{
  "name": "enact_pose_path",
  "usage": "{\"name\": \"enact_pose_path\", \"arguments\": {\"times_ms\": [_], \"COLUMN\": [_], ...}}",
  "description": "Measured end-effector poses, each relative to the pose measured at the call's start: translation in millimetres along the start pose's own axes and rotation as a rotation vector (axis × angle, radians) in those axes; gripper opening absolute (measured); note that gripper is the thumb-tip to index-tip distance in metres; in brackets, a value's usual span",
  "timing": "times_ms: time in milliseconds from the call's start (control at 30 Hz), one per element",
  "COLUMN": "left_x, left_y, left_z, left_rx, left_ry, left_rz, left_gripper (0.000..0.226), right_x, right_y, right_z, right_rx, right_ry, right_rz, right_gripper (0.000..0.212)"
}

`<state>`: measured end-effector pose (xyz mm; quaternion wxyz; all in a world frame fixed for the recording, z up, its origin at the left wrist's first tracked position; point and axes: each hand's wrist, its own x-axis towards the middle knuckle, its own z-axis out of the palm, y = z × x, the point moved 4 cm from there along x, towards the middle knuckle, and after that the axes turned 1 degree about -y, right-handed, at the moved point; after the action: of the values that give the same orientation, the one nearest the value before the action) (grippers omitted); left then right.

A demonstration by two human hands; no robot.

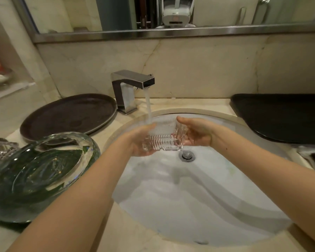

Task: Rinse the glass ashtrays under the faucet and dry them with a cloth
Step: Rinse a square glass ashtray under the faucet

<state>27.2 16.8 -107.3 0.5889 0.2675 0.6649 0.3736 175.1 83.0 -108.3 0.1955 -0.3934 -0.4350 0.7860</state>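
Observation:
A small square ribbed glass ashtray (165,138) is held over the white sink (198,206), under the water running from the chrome faucet (133,84). My left hand (140,140) cups its left side and underside, fingers curled round it. My right hand (195,132) grips its right edge, thumb over the top. The stream lands at the ashtray's back left corner. A large round clear glass ashtray (40,171) lies on the counter to the left. Another ribbed glass piece (0,151) shows at the far left edge, partly cut off.
A dark round tray (69,115) sits on the counter behind the large ashtray. A black tray (284,115) lies to the right of the sink. The drain (187,155) sits just below the held ashtray. A mirror (171,13) runs along the wall above.

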Motion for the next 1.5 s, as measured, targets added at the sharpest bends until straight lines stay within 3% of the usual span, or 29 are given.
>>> {"name": "enact_pose_path", "arguments": {"times_ms": [233, 333, 400, 533, 600, 667, 733, 800, 867, 933, 1000, 1033, 1100, 1233, 1400, 1500], "left_x": [-25, -32, -36, -45, -54, -61, -64, -63, -65, -71, -77, -82, -93, -115, -135, -148], "left_y": [-2, -5, -8, -14, -13, -11, -9, -9, -10, -7, -2, 0, 4, 3, -10, -18], "left_z": [4, 7, 11, 27, 45, 65, 84, 101, 117, 134, 151, 160, 184, 244, 311, 349], "left_rx": [0.282, 0.318, 0.260, 0.022, -0.141, -0.279, -0.265, -0.238, -0.275, -0.263, -0.175, -0.146, -0.148, -0.187, 0.021, 0.280], "left_ry": [-0.081, -0.151, -0.209, -0.417, -0.509, -0.508, -0.400, -0.276, -0.206, -0.195, -0.198, -0.209, -0.263, -0.436, -0.566, -0.584], "left_rz": [0.050, 0.088, 0.128, 0.099, 0.049, 0.038, 0.086, 0.149, 0.200, 0.290, 0.396, 0.440, 0.470, 0.454, 0.381, 0.448], "left_gripper": [0.039, 0.040, 0.043, 0.080, 0.083, 0.063, 0.029, 0.016, 0.022, 0.032, 0.045, 0.051, 0.053, 0.033, 0.026, 0.042], "right_x": [-31, -51, -66, -108, -132, -148, -160, -170, -182, -191, -204, -211, -229, -275, -350, -396], "right_y": [16, 16, 14, 4, 2, 10, 20, 27, 30, 31, 29, 27, 18, 6, 25, 42], "right_z": [4, 9, 8, 10, 13, 11, 1, -17, -37, -54, -63, -67, -78, -112, -161, -184], "right_rx": [-0.018, -0.031, -0.093, -0.579, -0.955, -1.256, -1.370, -1.377, -1.280, -0.882, -0.425, -0.334, -0.465, -0.749, -0.896, -0.928], "right_ry": [0.085, 0.078, 0.129, 0.277, 0.358, 0.400, 0.473, 0.591, 0.663, 0.561, 0.500, 0.532, 0.720, 1.040, 1.140, 1.194], "right_rz": [0.059, -0.036, -0.173, -0.533, -0.683, -0.771, -0.800, -0.742, -0.559, -0.387, -0.327, -0.320, -0.332, -0.367, -0.252, -0.222], "right_gripper": [0.042, 0.017, 0.015, 0.032, 0.029, 0.022, 0.023, 0.036, 0.056, 0.066, 0.058, 0.052, 0.050, 0.040, 0.039, 0.041]}}
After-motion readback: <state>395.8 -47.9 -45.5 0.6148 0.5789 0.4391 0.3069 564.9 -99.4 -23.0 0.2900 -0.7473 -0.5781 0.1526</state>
